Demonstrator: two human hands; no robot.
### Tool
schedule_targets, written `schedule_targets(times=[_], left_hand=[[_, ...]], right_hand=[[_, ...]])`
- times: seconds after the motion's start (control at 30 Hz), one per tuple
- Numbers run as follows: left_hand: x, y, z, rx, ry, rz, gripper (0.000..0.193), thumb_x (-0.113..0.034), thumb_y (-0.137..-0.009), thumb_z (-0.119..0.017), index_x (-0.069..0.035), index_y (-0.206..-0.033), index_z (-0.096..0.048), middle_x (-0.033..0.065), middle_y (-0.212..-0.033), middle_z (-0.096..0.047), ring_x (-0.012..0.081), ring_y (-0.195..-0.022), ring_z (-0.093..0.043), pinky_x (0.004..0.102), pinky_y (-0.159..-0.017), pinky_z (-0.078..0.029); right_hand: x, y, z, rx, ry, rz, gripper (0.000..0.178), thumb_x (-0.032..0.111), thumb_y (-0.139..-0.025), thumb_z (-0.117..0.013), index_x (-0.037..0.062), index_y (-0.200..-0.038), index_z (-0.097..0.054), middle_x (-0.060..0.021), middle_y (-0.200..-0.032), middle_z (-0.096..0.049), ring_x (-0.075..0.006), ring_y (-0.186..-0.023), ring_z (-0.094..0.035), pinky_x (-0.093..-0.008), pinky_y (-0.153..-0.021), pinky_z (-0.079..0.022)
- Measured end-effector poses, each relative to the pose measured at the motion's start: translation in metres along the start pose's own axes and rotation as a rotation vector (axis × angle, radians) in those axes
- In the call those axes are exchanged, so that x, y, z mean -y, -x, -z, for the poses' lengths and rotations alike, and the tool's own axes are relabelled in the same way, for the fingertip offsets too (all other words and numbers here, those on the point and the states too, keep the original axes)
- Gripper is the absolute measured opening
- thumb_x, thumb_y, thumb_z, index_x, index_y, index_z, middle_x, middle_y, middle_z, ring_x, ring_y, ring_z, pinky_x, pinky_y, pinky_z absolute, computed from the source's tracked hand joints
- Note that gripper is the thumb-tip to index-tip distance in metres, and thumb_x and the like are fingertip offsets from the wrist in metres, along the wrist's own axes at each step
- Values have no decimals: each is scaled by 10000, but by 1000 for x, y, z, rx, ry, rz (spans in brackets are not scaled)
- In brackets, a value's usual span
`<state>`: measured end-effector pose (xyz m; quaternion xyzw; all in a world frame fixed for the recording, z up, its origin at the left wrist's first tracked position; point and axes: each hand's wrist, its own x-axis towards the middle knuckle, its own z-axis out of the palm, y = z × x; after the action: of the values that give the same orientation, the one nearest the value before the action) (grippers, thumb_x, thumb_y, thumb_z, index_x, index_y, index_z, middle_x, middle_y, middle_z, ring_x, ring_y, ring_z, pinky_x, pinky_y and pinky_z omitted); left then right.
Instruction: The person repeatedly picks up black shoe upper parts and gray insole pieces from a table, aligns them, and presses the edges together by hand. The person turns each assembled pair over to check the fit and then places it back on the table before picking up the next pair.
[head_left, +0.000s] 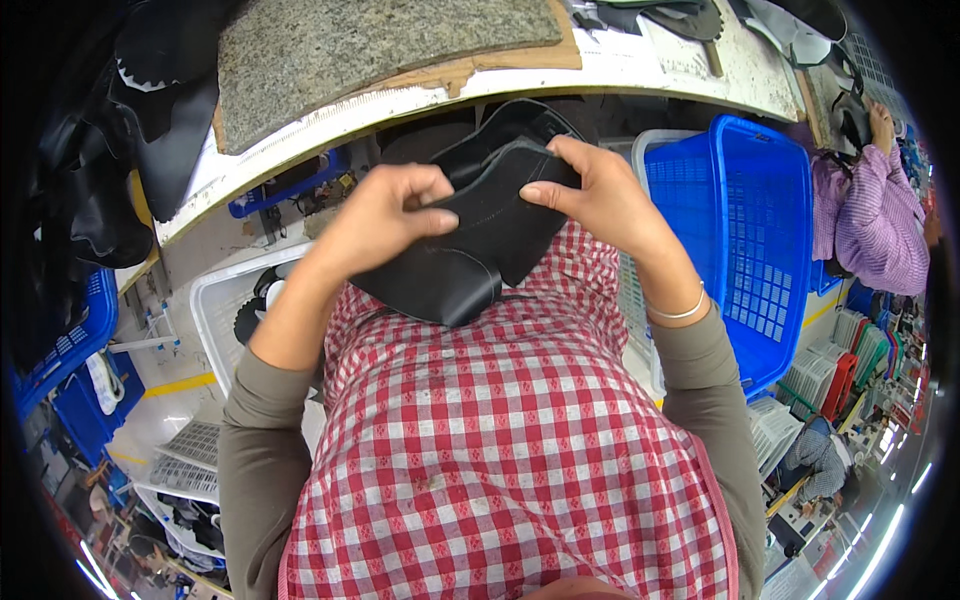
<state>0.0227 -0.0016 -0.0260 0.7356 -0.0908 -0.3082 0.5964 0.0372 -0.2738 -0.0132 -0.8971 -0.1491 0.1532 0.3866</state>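
Over my lap is a black leather shoe upper, with stitch lines along its panels and a folded collar edge at the top. My left hand pinches its left edge between thumb and fingers. On the right, my right hand grips the upper's top edge, thumb pressed on the near face and fingers behind. Both hands hold it in front of the red-and-white checked apron, below the table's edge. The fingertips behind the leather are hidden.
A worktable with a grey stone slab lies ahead. Black leather pieces hang over its left end. A blue basket stands at my right, a white crate at my left. Another person in a purple checked sleeve works at far right.
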Motion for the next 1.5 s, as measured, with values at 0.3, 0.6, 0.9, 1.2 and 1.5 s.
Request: schedule_targets(times=[0.3, 0.6, 0.9, 1.2, 1.5], left_hand=[[-56, -82, 31, 386, -14, 41, 240, -189, -995, -730, 11, -1123, -770, 7, -904, -732, 71, -795, -661, 240, -754, -572], [-78, -98, 25, 602, -247, 62, 218, -87, -1025, -636, 21, -1185, -737, 17, -920, -713, 65, -808, -656, 250, -729, -601], [-90, -70, 5, 304, -520, 9, 162, -66, -976, -616, 9, -1060, -732, 65, -900, -705, 144, -759, -676, 304, -659, -583], [-45, -13, -18, 6, -615, -301, 345, -264, -848, -835, 0, -998, -672, 135, -980, -710, 391, -887, -700, 440, -758, -548], [-84, 124, 54, -965, -55, -344, 167, -60, -809, -849, 4, -925, -748, 44, -866, -745, 120, -817, -701, 282, -718, -555]], right_hand=[[6, 0, -4, -88, -42, 53, 408, 319, -790, -898, 48, -998, -674, -160, -903, -731, -376, -871, -718, -444, -760, -540], [-3, 3, -8, -118, -21, 110, 381, 362, -835, -853, 54, -965, -669, -145, -845, -704, -354, -847, -701, -452, -749, -526], [-16, 2, -19, -254, 33, 287, 368, 366, -870, -812, 46, -983, -670, -164, -875, -685, -378, -867, -679, -461, -749, -527], [10, 30, 9, -230, -252, 248, 151, 105, -896, -769, -25, -895, -692, -119, -770, -611, -249, -696, -581, -357, -634, -436], [37, 0, 22, -487, -427, 412, 425, 351, -1000, -720, -5, -1208, -619, -129, -1258, -661, -211, -1164, -577, -323, -990, -412]])
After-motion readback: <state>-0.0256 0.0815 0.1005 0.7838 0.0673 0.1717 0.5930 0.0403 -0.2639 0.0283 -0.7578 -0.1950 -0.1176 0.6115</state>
